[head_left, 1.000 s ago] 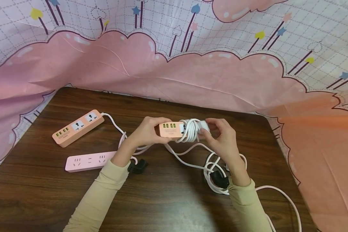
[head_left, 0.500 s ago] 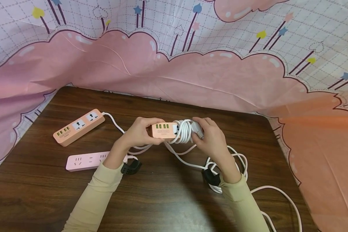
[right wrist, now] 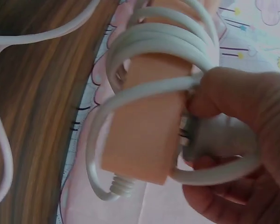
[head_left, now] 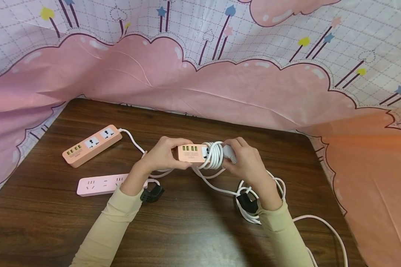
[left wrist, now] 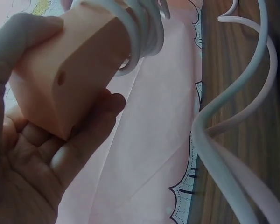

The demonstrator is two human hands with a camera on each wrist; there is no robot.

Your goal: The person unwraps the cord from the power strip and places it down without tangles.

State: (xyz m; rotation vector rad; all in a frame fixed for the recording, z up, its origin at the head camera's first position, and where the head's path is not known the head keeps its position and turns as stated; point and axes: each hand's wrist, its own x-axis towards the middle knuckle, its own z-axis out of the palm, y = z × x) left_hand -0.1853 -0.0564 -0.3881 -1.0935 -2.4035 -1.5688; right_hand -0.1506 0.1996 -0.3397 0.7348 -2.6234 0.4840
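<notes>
In the head view, an orange power strip (head_left: 188,154) with USB ports and white sockets is held up over the table. My left hand (head_left: 164,155) grips its left end, thumb and fingers on opposite sides. A white cord (head_left: 215,155) is wound in several turns around the strip's right part. My right hand (head_left: 246,158) pinches the white plug (head_left: 229,152) at the right end. In the right wrist view, the plug (right wrist: 219,137) lies along the strip's side, its metal pins facing the strip. One looser loop crosses the strip near its cord end.
Another orange power strip (head_left: 91,145) and a pink power strip (head_left: 100,184) lie at left on the wooden table (head_left: 187,230). Black blocks at both wrists partly cover the view. Loose white cord (head_left: 324,219) lies at right. A patterned curtain (head_left: 200,81) hangs behind.
Both hands and the wrapped strip have shifted left, then slightly right and nearer. The plug has turned in my right hand and is now more covered by the fingers.
</notes>
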